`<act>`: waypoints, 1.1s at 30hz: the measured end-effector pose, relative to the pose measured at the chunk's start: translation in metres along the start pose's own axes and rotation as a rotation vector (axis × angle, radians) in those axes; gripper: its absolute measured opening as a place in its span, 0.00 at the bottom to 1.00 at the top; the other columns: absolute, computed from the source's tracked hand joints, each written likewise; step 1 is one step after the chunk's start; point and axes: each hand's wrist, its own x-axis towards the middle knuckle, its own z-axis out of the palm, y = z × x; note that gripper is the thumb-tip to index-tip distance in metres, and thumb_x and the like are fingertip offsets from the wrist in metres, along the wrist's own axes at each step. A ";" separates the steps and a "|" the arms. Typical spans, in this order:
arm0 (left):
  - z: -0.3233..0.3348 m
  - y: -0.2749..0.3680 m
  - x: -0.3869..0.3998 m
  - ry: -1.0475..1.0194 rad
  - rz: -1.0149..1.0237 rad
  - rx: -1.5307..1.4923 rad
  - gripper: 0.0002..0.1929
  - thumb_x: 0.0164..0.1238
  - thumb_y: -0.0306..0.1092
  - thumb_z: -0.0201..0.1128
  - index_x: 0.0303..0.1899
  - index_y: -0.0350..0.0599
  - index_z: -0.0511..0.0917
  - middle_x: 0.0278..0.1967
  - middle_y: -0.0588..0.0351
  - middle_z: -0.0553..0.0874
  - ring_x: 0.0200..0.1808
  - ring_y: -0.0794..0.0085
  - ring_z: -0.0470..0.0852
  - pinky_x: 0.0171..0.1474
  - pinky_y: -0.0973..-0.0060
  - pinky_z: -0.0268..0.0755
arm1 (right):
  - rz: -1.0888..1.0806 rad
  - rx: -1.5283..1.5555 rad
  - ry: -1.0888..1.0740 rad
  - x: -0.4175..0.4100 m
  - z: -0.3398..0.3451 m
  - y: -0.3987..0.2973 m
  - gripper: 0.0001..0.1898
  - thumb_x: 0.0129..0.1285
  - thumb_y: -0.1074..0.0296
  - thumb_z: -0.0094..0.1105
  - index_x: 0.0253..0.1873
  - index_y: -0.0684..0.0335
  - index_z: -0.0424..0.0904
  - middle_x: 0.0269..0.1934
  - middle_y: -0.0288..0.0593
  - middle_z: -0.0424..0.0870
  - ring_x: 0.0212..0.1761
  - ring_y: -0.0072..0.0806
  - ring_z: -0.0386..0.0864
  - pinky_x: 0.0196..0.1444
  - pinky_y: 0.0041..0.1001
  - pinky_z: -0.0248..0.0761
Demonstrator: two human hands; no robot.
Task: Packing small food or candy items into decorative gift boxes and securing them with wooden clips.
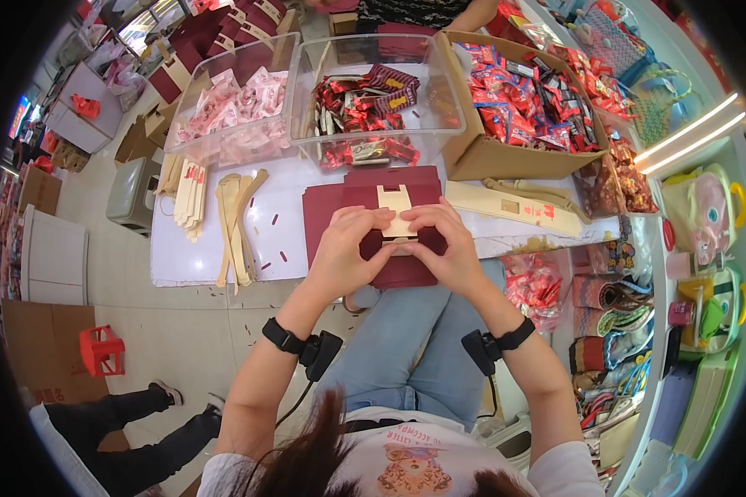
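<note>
Both hands meet at the table's front edge over a maroon card box wrapped by a cream paper band. My left hand pinches the band's near end from the left, thumb below and fingers on top. From the right, my right hand grips that same end in a mirrored way. A slot shows at the far end of the band. Flat maroon card lies under the box on the left. The fingers hide parts of the box's near side.
Clear plastic bins of pink-wrapped sweets and red-wrapped sweets stand behind, beside a cardboard box of packets. Cream bands and beige strap handles lie left; another printed band lies right. A person sits opposite.
</note>
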 end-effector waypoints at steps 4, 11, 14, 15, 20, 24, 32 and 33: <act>-0.004 0.006 0.002 -0.012 -0.010 0.027 0.17 0.53 0.30 0.77 0.44 0.40 0.81 0.51 0.51 0.89 0.55 0.57 0.85 0.67 0.60 0.69 | 0.002 -0.011 -0.017 0.001 0.000 0.003 0.12 0.57 0.73 0.72 0.43 0.57 0.78 0.51 0.35 0.86 0.58 0.35 0.80 0.77 0.51 0.53; -0.005 0.005 0.002 -0.027 -0.002 -0.045 0.13 0.59 0.31 0.73 0.44 0.39 0.82 0.50 0.50 0.89 0.54 0.57 0.86 0.69 0.59 0.67 | -0.010 -0.010 -0.052 0.001 -0.003 -0.002 0.10 0.57 0.74 0.71 0.41 0.56 0.78 0.52 0.33 0.85 0.59 0.35 0.79 0.77 0.53 0.52; -0.002 -0.004 0.001 -0.019 -0.069 -0.101 0.08 0.65 0.29 0.69 0.43 0.38 0.83 0.49 0.49 0.90 0.54 0.59 0.87 0.69 0.59 0.67 | 0.000 0.008 -0.065 0.001 -0.003 -0.001 0.10 0.57 0.75 0.70 0.40 0.56 0.77 0.52 0.33 0.85 0.59 0.36 0.78 0.78 0.54 0.50; -0.002 -0.004 0.002 -0.026 -0.083 -0.119 0.07 0.66 0.29 0.68 0.43 0.38 0.84 0.49 0.49 0.90 0.54 0.60 0.87 0.69 0.59 0.67 | 0.004 0.013 -0.071 0.001 -0.004 0.000 0.10 0.57 0.75 0.70 0.39 0.56 0.77 0.52 0.33 0.85 0.59 0.36 0.78 0.78 0.54 0.49; -0.004 -0.006 0.004 -0.061 -0.104 -0.132 0.08 0.66 0.30 0.69 0.43 0.39 0.85 0.48 0.51 0.91 0.52 0.60 0.88 0.68 0.60 0.68 | 0.002 0.036 -0.088 0.001 -0.005 0.002 0.11 0.56 0.74 0.71 0.39 0.56 0.76 0.52 0.33 0.85 0.60 0.36 0.78 0.79 0.54 0.47; 0.000 -0.005 0.003 -0.014 -0.089 -0.057 0.09 0.65 0.29 0.70 0.45 0.41 0.87 0.47 0.53 0.91 0.51 0.60 0.88 0.66 0.62 0.71 | 0.086 0.088 -0.063 0.001 -0.004 -0.002 0.12 0.56 0.71 0.73 0.40 0.56 0.77 0.52 0.33 0.85 0.59 0.35 0.78 0.79 0.53 0.47; -0.001 -0.004 -0.002 0.012 -0.017 -0.050 0.08 0.64 0.25 0.69 0.45 0.42 0.87 0.46 0.53 0.91 0.53 0.62 0.88 0.65 0.60 0.72 | 0.028 -0.003 -0.012 0.000 0.005 0.003 0.11 0.57 0.70 0.73 0.41 0.56 0.79 0.47 0.33 0.87 0.56 0.34 0.80 0.77 0.52 0.52; -0.003 -0.004 -0.002 -0.007 -0.034 -0.078 0.08 0.64 0.25 0.69 0.44 0.41 0.87 0.46 0.52 0.91 0.53 0.62 0.87 0.65 0.60 0.71 | 0.028 -0.005 0.005 0.000 0.007 0.003 0.11 0.57 0.70 0.73 0.41 0.57 0.79 0.46 0.33 0.87 0.54 0.34 0.81 0.76 0.51 0.54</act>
